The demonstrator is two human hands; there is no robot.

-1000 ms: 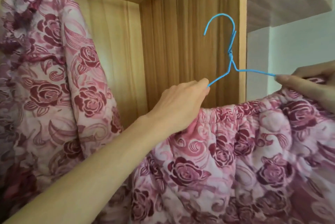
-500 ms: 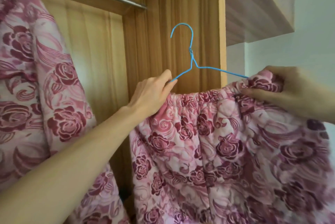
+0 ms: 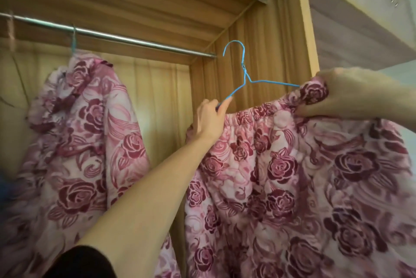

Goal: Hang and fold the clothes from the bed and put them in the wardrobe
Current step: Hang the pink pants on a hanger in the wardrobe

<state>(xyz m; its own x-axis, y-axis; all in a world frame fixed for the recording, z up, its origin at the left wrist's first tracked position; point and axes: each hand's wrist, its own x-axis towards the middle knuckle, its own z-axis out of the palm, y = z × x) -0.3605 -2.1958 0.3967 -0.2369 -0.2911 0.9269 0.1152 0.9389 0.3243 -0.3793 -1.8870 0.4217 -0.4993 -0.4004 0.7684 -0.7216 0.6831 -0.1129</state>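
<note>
**Getting the hook onto the rail**

Nearest us, the left forearm reaches up from a dark sleeve point(image 3: 83, 264) towards the wardrobe. The left hand point(image 3: 208, 120) is closed around the lower left arm of the blue hanger point(image 3: 244, 75), fingers curled over the wire where the trousers point(image 3: 292, 187) begin. The right hand point(image 3: 351, 95) pinches the other end, gripping the bunched waistband and, we judge, the wire under it, though the cloth hides that. The rose-print trousers hang from the hanger in front of the wardrobe's right side panel point(image 3: 276, 52), their elastic waist stretched between our hands.

Beyond them the hook stands free in the air, to the right of the rail point(image 3: 135, 40) and slightly below it, touching nothing. Further in, a matching jacket point(image 3: 85, 131) already hangs from the rail on its own blue hook.

To do this step well, we should keep both hands level so the heavy quilted cloth does not slide towards one end. We need to lift the hanger above the rail, carry it left past the side panel, and lower the hook's open mouth over the bar. There is bare rail between the jacket and the panel; we should aim there. We let go only once the hook bears the weight, right hand first, since the waistband looks likeliest to slip there.
</note>
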